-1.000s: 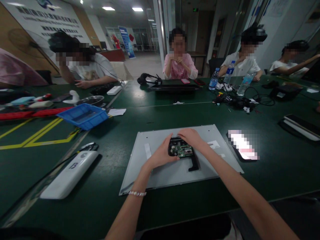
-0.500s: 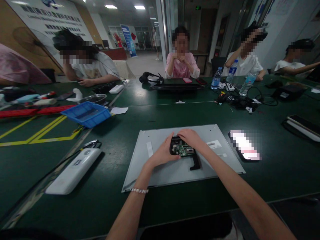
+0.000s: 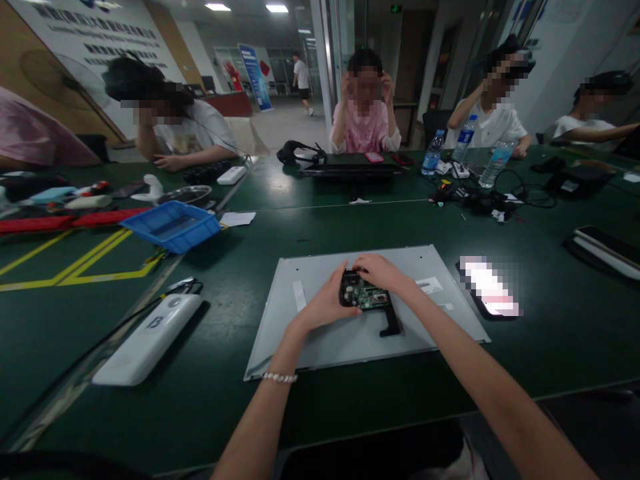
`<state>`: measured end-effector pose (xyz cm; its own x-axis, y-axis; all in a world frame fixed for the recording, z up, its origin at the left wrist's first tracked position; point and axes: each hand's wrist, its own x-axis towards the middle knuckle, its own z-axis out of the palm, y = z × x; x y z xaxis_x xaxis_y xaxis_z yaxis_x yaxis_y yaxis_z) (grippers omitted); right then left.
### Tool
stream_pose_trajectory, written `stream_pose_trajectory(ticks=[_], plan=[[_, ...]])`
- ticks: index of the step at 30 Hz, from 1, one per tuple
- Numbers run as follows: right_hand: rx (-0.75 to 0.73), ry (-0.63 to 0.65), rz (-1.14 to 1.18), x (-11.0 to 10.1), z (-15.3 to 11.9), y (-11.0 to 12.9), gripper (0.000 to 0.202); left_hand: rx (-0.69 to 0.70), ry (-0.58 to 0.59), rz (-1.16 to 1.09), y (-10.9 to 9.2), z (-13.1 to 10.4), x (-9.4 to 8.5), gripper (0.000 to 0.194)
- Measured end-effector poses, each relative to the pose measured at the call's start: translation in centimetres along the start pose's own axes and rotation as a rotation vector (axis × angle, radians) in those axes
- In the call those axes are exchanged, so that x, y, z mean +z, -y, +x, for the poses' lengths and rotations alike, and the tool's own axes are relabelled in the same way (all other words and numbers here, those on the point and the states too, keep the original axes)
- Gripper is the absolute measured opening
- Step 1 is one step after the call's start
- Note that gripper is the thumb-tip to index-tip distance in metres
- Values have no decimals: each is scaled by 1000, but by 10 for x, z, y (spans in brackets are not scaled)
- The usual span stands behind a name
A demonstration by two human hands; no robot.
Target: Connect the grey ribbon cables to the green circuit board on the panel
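A black plastic housing with a green circuit board (image 3: 370, 298) in it is over the middle of a flat light-grey panel (image 3: 280, 333). My left hand (image 3: 327, 297) grips the housing's left side, thumb along the near edge and fingers at the far edge. At the far edge, the bent fingers of my right hand (image 3: 383, 272) press on the housing near its top. What lies under those fingertips is hidden. From the housing's near right side a black hooked arm (image 3: 391, 323) sticks out toward me. The panel lies flat on the dark green table (image 3: 350, 407).
Right of the panel lies a lit phone (image 3: 490, 287). A white power bank (image 3: 150, 340) with a cable is at the left, with a blue bin (image 3: 175, 227) beyond it. Bottles (image 3: 497, 163) and tangled cables (image 3: 465, 197) stand farther back. Several people sit around the table.
My hands and the housing stay nearly in place. The person opposite has raised both hands to their head. A person walking in the background has come into fuller view.
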<state>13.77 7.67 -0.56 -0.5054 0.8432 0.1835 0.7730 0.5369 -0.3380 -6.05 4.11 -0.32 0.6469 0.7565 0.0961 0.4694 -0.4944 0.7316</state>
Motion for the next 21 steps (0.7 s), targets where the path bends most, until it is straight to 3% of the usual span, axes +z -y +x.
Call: stream_pose_trajectory(ticks=[21], plan=[[52, -27, -19, 0, 0, 12, 23, -6, -5, 35, 1, 2, 3, 112]])
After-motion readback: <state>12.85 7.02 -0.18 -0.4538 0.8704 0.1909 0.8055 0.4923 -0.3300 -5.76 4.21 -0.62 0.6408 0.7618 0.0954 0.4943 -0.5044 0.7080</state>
